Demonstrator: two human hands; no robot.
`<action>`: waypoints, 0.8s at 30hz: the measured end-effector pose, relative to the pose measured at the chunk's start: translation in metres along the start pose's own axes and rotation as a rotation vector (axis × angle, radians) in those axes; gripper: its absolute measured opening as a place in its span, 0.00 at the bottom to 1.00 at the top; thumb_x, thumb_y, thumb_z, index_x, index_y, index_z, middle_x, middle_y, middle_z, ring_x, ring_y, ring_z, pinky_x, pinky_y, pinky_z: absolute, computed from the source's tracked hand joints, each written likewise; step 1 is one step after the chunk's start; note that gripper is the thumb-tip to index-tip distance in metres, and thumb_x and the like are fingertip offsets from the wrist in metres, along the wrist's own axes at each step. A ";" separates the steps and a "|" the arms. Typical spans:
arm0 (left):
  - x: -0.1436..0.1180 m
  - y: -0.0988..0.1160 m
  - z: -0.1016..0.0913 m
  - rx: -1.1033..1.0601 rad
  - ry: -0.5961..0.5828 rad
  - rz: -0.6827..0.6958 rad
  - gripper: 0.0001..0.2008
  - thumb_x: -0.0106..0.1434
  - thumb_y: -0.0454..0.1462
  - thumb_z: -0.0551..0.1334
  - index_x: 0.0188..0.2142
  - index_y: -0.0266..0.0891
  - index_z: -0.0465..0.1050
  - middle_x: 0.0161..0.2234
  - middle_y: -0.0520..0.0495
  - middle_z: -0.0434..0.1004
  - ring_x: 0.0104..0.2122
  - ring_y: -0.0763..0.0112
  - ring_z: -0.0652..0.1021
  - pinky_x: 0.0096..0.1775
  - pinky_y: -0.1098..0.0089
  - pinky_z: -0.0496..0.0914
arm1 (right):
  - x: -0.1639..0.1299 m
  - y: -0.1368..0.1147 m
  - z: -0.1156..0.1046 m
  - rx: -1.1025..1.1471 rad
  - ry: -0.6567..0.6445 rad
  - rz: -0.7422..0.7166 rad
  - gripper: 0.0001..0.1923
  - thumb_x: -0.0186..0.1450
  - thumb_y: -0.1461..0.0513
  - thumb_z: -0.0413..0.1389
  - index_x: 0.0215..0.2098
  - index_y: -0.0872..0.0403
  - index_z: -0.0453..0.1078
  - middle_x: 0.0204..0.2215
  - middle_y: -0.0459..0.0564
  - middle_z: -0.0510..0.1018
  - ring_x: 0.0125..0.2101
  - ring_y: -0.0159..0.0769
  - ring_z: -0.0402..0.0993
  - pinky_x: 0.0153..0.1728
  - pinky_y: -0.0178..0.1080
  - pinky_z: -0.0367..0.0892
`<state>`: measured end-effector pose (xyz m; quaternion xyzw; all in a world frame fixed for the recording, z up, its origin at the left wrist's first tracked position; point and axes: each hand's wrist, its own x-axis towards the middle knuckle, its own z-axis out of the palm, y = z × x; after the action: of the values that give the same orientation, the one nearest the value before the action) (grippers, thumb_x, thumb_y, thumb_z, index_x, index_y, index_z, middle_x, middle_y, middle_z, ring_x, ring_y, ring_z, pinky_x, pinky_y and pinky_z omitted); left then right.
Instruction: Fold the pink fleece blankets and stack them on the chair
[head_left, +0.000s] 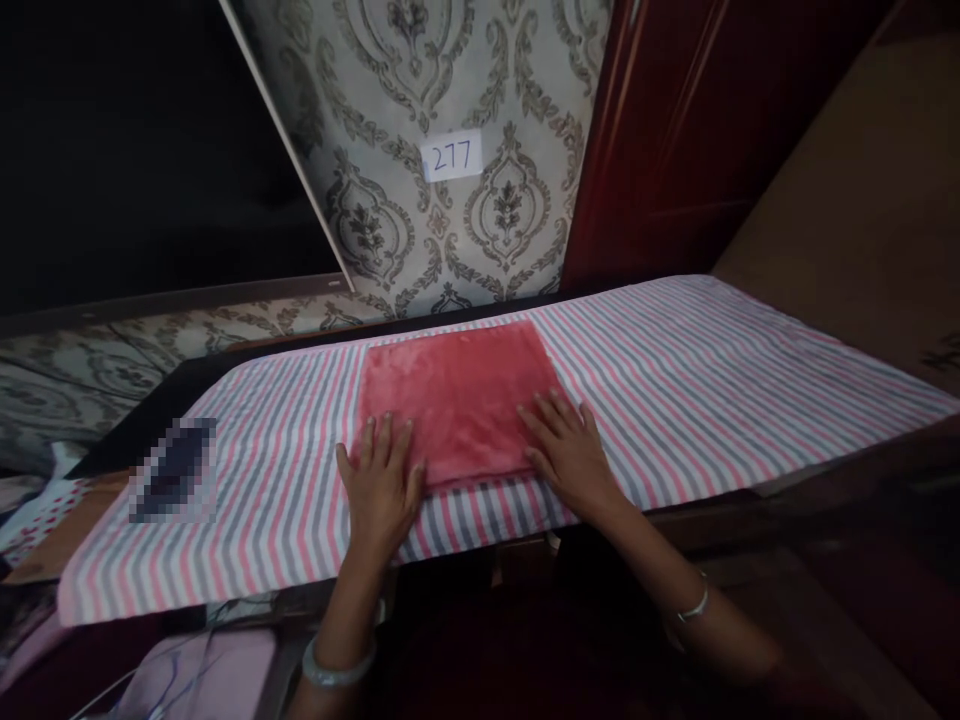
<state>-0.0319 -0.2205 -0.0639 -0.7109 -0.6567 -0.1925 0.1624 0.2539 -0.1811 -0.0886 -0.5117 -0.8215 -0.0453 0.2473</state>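
Note:
A coral-red plush cloth (457, 400) lies flat in a near-rectangular shape on a striped cloth (660, 400) of pink, grey and white. My left hand (379, 485) rests at its near left corner, palm down with the fingers spread. At the near right corner my right hand (574, 455) lies flat, its fingertips on the red cloth and its fingers apart. Neither hand grips anything. Whether the red cloth is folded in layers cannot be made out.
A large dark screen (150, 150) stands at the back left. Patterned wallpaper carries a white card (451, 155) marked 277. A pixelated dark object (176, 470) lies on the striped cloth's left part. A brown board (862, 200) rises at the right; a pink item (202, 670) sits below left.

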 end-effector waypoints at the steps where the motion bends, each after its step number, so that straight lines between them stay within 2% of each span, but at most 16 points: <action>1: -0.001 0.003 0.002 0.000 -0.009 0.007 0.25 0.72 0.44 0.50 0.65 0.42 0.64 0.68 0.38 0.58 0.68 0.43 0.56 0.62 0.31 0.45 | -0.003 0.005 0.003 -0.012 0.000 0.025 0.26 0.73 0.54 0.46 0.68 0.51 0.60 0.68 0.57 0.59 0.69 0.52 0.47 0.64 0.63 0.46; 4: -0.007 0.008 0.012 0.002 -0.034 -0.014 0.25 0.71 0.44 0.52 0.64 0.44 0.66 0.68 0.39 0.59 0.68 0.40 0.55 0.62 0.32 0.47 | -0.014 0.016 0.015 0.006 0.003 0.040 0.27 0.74 0.54 0.45 0.69 0.52 0.58 0.70 0.55 0.55 0.70 0.49 0.45 0.64 0.59 0.51; 8: -0.012 0.007 0.021 0.007 -0.039 -0.029 0.24 0.71 0.44 0.52 0.64 0.45 0.67 0.68 0.40 0.59 0.68 0.41 0.56 0.62 0.35 0.51 | -0.022 0.018 0.027 0.072 0.071 0.007 0.27 0.75 0.53 0.44 0.69 0.52 0.57 0.70 0.56 0.56 0.70 0.47 0.43 0.64 0.55 0.53; 12: -0.013 0.001 0.018 0.018 -0.047 -0.024 0.24 0.71 0.43 0.53 0.64 0.46 0.66 0.68 0.41 0.60 0.67 0.42 0.57 0.62 0.36 0.53 | -0.022 0.020 0.028 0.100 0.099 0.010 0.27 0.74 0.53 0.44 0.68 0.52 0.60 0.69 0.56 0.58 0.70 0.48 0.46 0.63 0.57 0.55; 15: -0.010 0.001 0.011 0.018 -0.069 -0.012 0.24 0.71 0.42 0.52 0.64 0.44 0.66 0.67 0.40 0.62 0.67 0.43 0.60 0.62 0.35 0.53 | -0.017 0.020 0.018 0.087 0.099 0.011 0.25 0.74 0.53 0.44 0.65 0.51 0.64 0.66 0.56 0.64 0.67 0.50 0.53 0.61 0.61 0.54; 18: -0.006 0.015 0.004 0.004 -0.064 0.037 0.24 0.71 0.41 0.52 0.65 0.41 0.65 0.65 0.36 0.64 0.65 0.44 0.62 0.62 0.33 0.52 | -0.008 0.011 0.003 0.055 0.137 -0.003 0.23 0.74 0.56 0.44 0.63 0.51 0.66 0.62 0.57 0.69 0.65 0.50 0.57 0.63 0.62 0.50; 20: -0.004 0.031 0.003 -0.013 -0.054 0.107 0.25 0.70 0.41 0.54 0.66 0.42 0.62 0.67 0.37 0.61 0.66 0.45 0.61 0.62 0.34 0.51 | -0.003 0.001 -0.002 0.028 0.142 -0.043 0.24 0.73 0.57 0.45 0.65 0.50 0.65 0.64 0.56 0.66 0.67 0.50 0.54 0.63 0.62 0.48; 24: -0.008 0.057 0.016 -0.053 -0.072 0.226 0.29 0.67 0.42 0.60 0.67 0.50 0.60 0.69 0.44 0.57 0.68 0.44 0.56 0.63 0.35 0.51 | -0.004 -0.014 0.008 -0.031 0.072 -0.106 0.26 0.70 0.58 0.53 0.66 0.44 0.63 0.67 0.52 0.61 0.68 0.56 0.50 0.62 0.65 0.47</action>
<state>0.0249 -0.2250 -0.0805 -0.7909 -0.5724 -0.1645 0.1405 0.2403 -0.1880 -0.0952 -0.4694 -0.8373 -0.0893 0.2658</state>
